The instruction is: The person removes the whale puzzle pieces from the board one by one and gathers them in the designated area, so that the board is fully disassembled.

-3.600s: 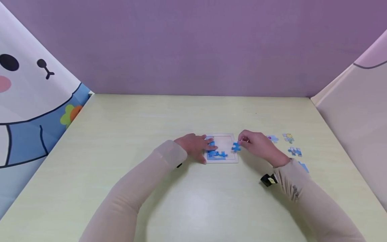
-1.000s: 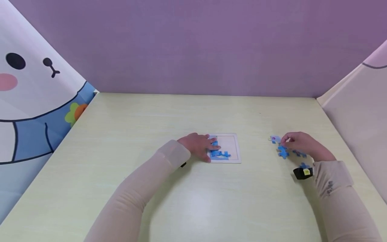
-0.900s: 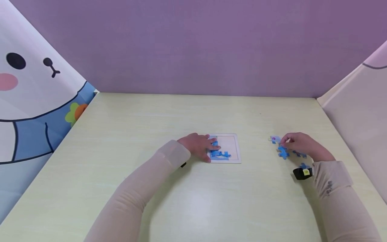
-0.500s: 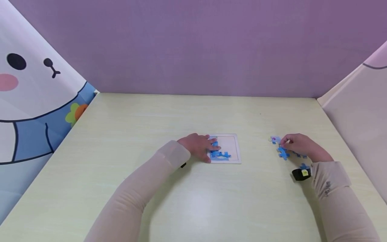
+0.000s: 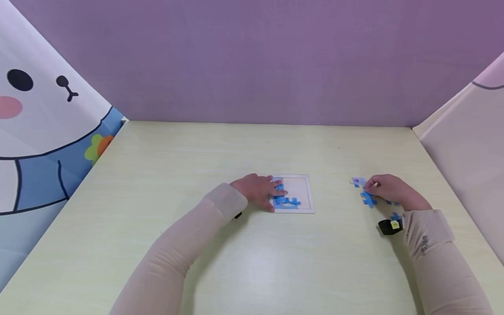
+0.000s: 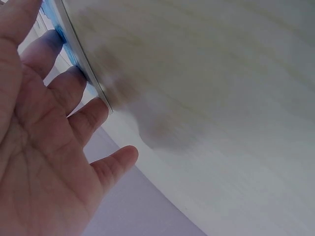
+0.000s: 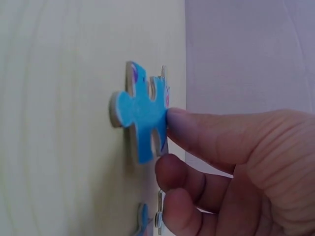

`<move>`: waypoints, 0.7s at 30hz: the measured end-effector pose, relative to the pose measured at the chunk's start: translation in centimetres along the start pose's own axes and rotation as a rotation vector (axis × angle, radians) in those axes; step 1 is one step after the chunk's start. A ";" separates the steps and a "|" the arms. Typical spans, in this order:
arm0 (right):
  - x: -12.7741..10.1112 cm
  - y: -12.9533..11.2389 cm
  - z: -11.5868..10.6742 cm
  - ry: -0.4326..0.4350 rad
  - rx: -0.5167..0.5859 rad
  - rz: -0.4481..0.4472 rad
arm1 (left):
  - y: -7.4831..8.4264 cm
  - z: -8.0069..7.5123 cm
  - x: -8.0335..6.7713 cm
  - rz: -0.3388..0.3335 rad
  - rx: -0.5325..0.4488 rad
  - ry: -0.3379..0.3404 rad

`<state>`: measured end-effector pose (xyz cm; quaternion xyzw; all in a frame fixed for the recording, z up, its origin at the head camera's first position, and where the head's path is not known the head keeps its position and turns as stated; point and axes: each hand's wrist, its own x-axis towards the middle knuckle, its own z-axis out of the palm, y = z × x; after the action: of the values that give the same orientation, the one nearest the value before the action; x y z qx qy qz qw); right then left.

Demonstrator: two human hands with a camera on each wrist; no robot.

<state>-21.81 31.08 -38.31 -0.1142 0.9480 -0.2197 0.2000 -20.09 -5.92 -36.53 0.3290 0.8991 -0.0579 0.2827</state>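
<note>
My left hand (image 5: 257, 190) lies with spread, straight fingers over the left side of a square white puzzle tray (image 5: 311, 197). Blue jigsaw pieces (image 5: 286, 204) line the tray's left and bottom sides, partly under the fingers. In the left wrist view, fingertips (image 6: 76, 73) touch the tray's edge. To the right, my right hand (image 5: 390, 190) pinches a blue jigsaw piece (image 5: 368, 200) by its edge. The right wrist view shows the thumb (image 7: 182, 120) against this jigsaw piece (image 7: 142, 110); its other holding finger is hidden.
Loose jigsaw pieces lie around the right hand: one with a pink spot (image 5: 357, 181) and a blue one (image 5: 395, 216) by the wrist camera (image 5: 390, 227). Others are partly hidden by the hand. A purple wall (image 5: 260, 65) stands behind the table (image 5: 197, 148).
Over the earlier frames, my right hand moved right with the blue jigsaw piece, from the tray's right edge to the loose pieces. Lately it has shifted only slightly left. My left hand stays put.
</note>
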 end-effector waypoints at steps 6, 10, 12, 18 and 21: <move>0.0 -0.1 0.2 0.017 -0.041 0.001 | 0.0 0.0 0.1 0.000 -0.003 0.000; -0.3 -0.3 0.0 0.017 -0.045 0.020 | 0.0 0.0 0.2 0.004 -0.010 0.001; -0.5 -0.5 0.0 0.024 -0.037 0.014 | -0.1 0.1 0.3 0.006 -0.018 0.001; -1.3 -2.3 0.5 0.024 0.039 -0.057 | -0.3 0.4 0.3 0.009 -0.030 0.001; -1.4 -3.9 0.9 0.027 0.061 -0.119 | -0.5 0.5 0.2 0.005 -0.026 0.006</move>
<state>-19.65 27.79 -36.81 -0.1611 0.9349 -0.2617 0.1773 -20.27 -6.34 -37.11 0.3279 0.8998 -0.0445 0.2843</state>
